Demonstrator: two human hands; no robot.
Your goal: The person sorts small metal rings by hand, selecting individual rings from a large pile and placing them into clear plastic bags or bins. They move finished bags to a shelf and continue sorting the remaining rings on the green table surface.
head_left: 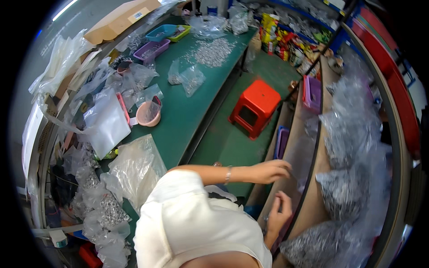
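Observation:
My left hand (269, 171) reaches across to the right, in front of the shelf rack, its fingers bent and slightly smeared by motion. Whether anything thin lies in its fingertips I cannot make out. Closer to me, my right hand (279, 215) is raised with its fingers curved and apart, and nothing shows in it. Beyond both hands a see-through plastic sheet or bag (298, 157) hangs or lies at the shelf; contact with my fingers is unclear. Clear bags of grey metal parts (342, 190) sit on the shelf to the right.
A green-topped table (181, 129) on the left carries a heap of small metal parts (213, 52), plastic bags (138, 167), a pink bowl (148, 114) and coloured trays (152, 50). A red stool (257, 107) stands on the floor ahead. Purple bins (312, 94) are on the rack.

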